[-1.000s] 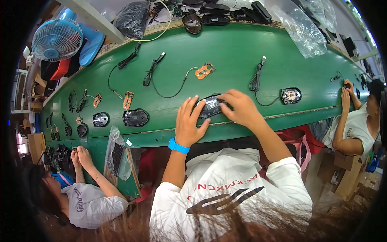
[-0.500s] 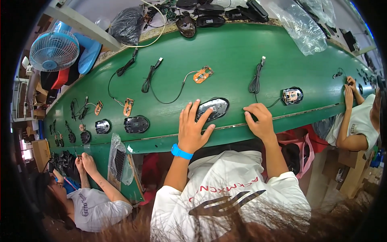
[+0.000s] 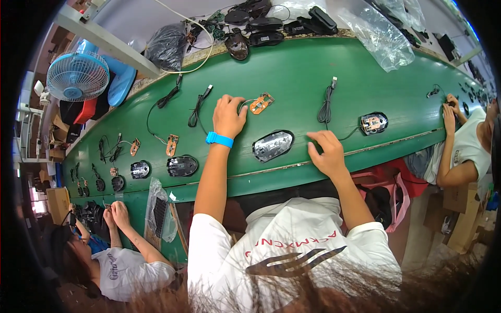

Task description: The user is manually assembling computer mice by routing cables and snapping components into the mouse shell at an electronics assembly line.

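My left hand is over the cable of an orange mouse circuit board, its fingers curled round the cable beside the board; the fingertips are partly hidden. From behind this hand the cable's black coiled part and plug show. A dark mouse shell half lies on the green bench between my hands, touched by neither. My right hand rests near the bench's front edge, right of the shell, empty, fingers bent with thumb and forefinger apart. To its right sits another mouse shell with a board in it, its coiled cable beyond.
More mouse shells and boards line the green bench to the left. Dark mouse parts and plastic bags lie along the back. A blue fan stands far left. Co-workers sit on both sides.
My left hand has left the shell half and reached up and left to the board's cable. My right hand has shifted slightly left, staying near the bench edge.
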`<action>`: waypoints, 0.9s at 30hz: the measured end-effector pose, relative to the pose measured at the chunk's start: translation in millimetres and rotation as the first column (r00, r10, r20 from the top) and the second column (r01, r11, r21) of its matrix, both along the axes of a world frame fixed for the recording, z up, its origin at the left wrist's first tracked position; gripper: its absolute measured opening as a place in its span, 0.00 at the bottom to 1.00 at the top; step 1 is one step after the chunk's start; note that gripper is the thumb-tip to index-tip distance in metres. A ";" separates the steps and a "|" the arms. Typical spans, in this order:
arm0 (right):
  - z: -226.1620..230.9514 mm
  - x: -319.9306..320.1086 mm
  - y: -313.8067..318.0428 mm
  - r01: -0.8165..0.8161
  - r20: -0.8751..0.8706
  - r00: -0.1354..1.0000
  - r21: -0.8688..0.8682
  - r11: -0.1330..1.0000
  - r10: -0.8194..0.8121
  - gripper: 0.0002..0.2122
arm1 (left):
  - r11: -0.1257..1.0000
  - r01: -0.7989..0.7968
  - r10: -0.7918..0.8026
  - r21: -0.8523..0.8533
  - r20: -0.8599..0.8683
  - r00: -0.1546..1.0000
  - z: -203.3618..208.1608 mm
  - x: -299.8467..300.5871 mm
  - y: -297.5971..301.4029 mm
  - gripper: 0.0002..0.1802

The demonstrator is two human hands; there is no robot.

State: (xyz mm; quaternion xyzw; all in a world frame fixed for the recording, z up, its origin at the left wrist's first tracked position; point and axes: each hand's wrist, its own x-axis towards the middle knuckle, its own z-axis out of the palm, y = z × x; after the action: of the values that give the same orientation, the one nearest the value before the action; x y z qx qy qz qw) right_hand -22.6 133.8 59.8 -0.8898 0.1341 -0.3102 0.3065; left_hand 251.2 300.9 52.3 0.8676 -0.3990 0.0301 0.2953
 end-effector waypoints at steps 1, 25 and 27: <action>4.3 8.3 -0.2 -0.009 -0.022 1.000 -0.003 1.000 0.009 0.10 | 0.998 0.020 -0.018 0.057 -0.033 0.999 -1.2 1.3 -2.8 0.11; 25.3 121.1 13.6 -0.110 -0.201 0.978 -0.265 0.958 0.057 0.15 | 0.991 0.077 -0.109 -0.105 -0.352 0.929 24.5 -58.4 55.4 0.08; 32.1 111.6 14.3 -0.102 -0.168 0.984 -0.262 0.960 0.059 0.16 | 0.989 0.077 -0.120 -0.123 -0.399 0.909 28.4 -61.9 63.1 0.08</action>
State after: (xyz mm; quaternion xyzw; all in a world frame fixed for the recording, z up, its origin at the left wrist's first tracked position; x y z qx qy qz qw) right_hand 89.0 148.1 91.9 -0.9498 0.0781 -0.2413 0.1833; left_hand 189.2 364.0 80.7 0.8170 -0.3704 -0.1445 0.4176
